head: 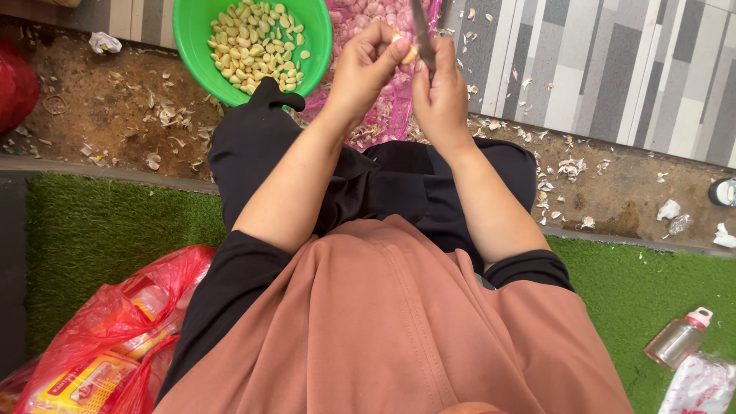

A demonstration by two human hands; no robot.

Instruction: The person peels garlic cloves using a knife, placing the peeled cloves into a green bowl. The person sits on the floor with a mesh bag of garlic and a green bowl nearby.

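Peeling step: left hand (366, 67) pinching garlic clove (409, 54); right hand (438, 90) gripping knife (422, 34), apparently paring skin. Peeled clove belongs in green bowl (201, 46), far left.

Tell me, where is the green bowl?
The green bowl sits at the top of the head view, left of centre, on the ground beside the pink bag, just left of the left hand.
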